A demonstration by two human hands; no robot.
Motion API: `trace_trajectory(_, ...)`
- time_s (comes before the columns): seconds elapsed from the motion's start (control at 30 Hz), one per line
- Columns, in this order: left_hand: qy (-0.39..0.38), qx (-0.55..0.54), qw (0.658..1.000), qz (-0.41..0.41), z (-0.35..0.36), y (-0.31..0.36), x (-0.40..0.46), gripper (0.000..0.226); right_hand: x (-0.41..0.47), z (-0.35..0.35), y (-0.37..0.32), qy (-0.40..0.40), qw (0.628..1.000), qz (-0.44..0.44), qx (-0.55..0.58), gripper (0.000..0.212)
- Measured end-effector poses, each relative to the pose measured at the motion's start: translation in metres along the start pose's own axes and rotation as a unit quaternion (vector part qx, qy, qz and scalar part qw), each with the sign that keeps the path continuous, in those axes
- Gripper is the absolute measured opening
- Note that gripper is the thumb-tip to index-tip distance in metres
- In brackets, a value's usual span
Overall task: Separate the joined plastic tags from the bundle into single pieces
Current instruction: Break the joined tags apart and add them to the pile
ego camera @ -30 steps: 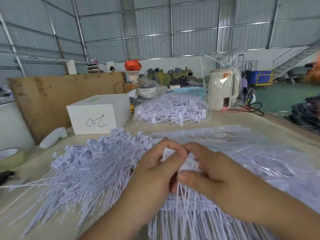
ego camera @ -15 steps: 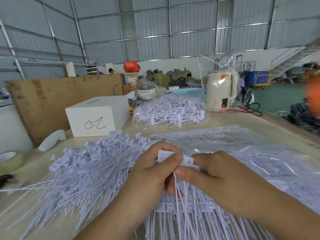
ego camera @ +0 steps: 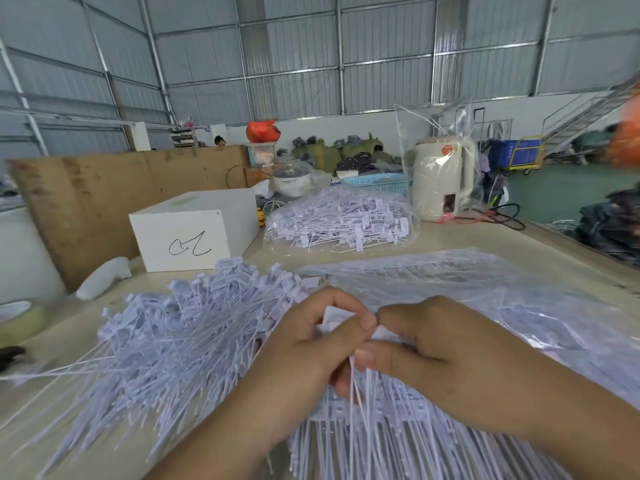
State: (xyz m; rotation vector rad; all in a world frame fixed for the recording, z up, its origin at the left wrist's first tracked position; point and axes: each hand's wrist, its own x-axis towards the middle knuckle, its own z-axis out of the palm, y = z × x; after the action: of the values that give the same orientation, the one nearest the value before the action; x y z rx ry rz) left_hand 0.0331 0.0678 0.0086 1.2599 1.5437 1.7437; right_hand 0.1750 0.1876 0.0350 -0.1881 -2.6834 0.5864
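Observation:
A strip of joined white plastic tags (ego camera: 337, 318) is held up in front of me, its thin tails hanging down between my hands. My left hand (ego camera: 308, 344) pinches one tag head with thumb and fingers. My right hand (ego camera: 440, 348) pinches the neighbouring heads right beside it. Below the hands lies the bundle of joined tags (ego camera: 398, 434), heads in rows. To the left spreads a large heap of single tags (ego camera: 166, 344).
A clear plastic bag (ego camera: 502, 299) lies flat to the right. Farther back sit a filled bag of tags (ego camera: 341, 220), a white box (ego camera: 194, 233), a cream kettle (ego camera: 441, 178) and a brown board (ego camera: 104, 195). A white handheld tool (ego camera: 102, 277) lies at the left.
Both hands have lifted slightly and parted a little at the fingertips, showing more of the white tag heads between them. The camera view drifted slightly.

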Motion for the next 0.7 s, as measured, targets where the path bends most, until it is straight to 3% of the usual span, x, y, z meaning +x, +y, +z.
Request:
trace_trajectory(0.17,0.006,-0.018,1.000,0.014,0.001,0.004,0.002,0.022,0.001,-0.002,0.001,0.026,0.999,0.005,0.029,0.034)
trace_trajectory(0.23,0.006,-0.044,0.999,0.009,0.000,0.005,0.003,0.022,0.002,-0.003,0.005,0.016,0.999,0.008,0.031,0.042)
trace_trajectory(0.4,0.020,-0.039,0.999,-0.001,-0.002,0.000,0.004,0.021,0.002,-0.001,0.007,-0.014,0.998,0.013,0.057,0.035)
trace_trajectory(0.5,0.060,-0.053,0.997,-0.001,0.001,-0.003,0.005,0.017,0.003,0.002,0.004,0.027,0.998,0.002,0.053,0.021)
trace_trajectory(0.7,0.095,-0.115,0.989,0.026,0.006,0.004,0.003,0.019,0.004,0.018,-0.007,0.136,0.991,0.000,0.018,0.030)
